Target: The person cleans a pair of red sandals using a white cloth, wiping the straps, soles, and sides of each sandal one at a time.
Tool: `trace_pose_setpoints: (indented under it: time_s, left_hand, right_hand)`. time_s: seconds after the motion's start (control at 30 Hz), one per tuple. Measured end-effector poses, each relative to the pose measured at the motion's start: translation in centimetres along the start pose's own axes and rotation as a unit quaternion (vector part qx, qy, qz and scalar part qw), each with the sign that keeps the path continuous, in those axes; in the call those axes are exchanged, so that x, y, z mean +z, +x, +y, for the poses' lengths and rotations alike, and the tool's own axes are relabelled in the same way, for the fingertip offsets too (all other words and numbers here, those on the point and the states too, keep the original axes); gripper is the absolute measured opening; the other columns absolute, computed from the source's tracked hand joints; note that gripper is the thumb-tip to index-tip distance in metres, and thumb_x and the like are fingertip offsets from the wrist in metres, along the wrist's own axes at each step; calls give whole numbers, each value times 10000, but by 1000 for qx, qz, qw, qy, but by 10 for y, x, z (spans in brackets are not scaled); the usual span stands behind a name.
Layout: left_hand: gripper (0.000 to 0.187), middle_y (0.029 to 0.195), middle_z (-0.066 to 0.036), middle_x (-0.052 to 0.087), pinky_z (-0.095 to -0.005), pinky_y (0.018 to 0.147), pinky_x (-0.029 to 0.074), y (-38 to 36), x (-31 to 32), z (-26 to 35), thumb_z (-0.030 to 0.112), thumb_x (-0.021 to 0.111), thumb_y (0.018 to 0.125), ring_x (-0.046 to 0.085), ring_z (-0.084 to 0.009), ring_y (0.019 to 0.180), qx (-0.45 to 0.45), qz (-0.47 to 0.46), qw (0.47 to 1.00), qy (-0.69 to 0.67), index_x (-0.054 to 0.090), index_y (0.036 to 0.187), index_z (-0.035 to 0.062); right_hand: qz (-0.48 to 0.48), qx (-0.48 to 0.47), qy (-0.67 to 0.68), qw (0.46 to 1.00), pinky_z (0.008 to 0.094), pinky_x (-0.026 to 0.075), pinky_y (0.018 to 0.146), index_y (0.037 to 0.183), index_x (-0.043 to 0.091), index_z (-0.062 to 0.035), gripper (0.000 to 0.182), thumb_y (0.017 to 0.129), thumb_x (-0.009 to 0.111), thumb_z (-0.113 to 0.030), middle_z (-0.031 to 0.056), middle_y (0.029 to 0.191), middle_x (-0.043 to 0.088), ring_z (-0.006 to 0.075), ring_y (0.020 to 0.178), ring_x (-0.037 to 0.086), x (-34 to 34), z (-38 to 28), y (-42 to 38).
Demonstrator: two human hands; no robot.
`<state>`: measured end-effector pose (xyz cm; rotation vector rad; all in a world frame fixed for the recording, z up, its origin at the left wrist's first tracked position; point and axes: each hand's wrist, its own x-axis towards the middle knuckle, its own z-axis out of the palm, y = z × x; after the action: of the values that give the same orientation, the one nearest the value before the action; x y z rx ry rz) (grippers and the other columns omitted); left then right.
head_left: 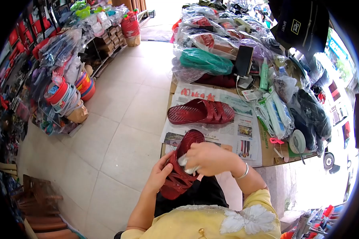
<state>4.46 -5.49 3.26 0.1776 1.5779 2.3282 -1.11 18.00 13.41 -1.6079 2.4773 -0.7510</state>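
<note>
A dark red slipper is tilted at the near edge of the newspaper, in front of my body. My left hand grips its left side, thumb on top near the straps. My right hand, with a bracelet at the wrist, is closed on a white cloth and presses it against the slipper by the strap opening. Part of the cloth is hidden under the fingers. Another dark red slipper lies sideways on the newspaper, just beyond my hands.
Plastic-wrapped footwear is piled on the table's far part. A phone with a white cable, a green tube and a white tape roll are at the right. Buckets stand left on the tiled floor.
</note>
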Motion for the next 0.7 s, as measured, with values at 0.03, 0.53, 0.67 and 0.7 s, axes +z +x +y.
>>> trace_pose_setpoints:
  time_s: [0.03,0.53,0.67,0.7]
  left_hand:
    - [579,1448,-119,522,-337,1108,387,0,0,0,230,574,1026,497,-192,1315,0,-1,1000,0,387,1507,-32]
    - [584,1455,-127,518,-340,1119,374,0,0,-2,232,574,1025,495,-196,1318,4,10,1000,4,388,1505,-42]
    - [577,1453,-125,521,-343,1119,374,-1,2,0,237,570,1029,491,-195,1323,9,11,1000,1,395,1501,-44]
    - [573,1452,-125,522,-344,1119,374,-1,3,0,237,568,1030,490,-194,1324,12,6,1000,-6,399,1500,-43]
  right_hand:
    - [46,2,49,998,383,491,752,901,741,-152,246,696,644,-56,52,885,628,273,870,573,-7,7,1]
    - [15,28,-55,998,374,491,735,820,726,-143,134,698,681,-109,31,861,617,265,857,572,-2,-8,-4]
    - [155,134,-141,968,388,509,784,873,729,-145,189,706,683,-72,49,927,631,275,886,571,-22,6,5]
    - [217,138,-187,948,403,511,796,879,715,-137,190,708,676,-65,54,945,627,282,915,567,-19,12,7]
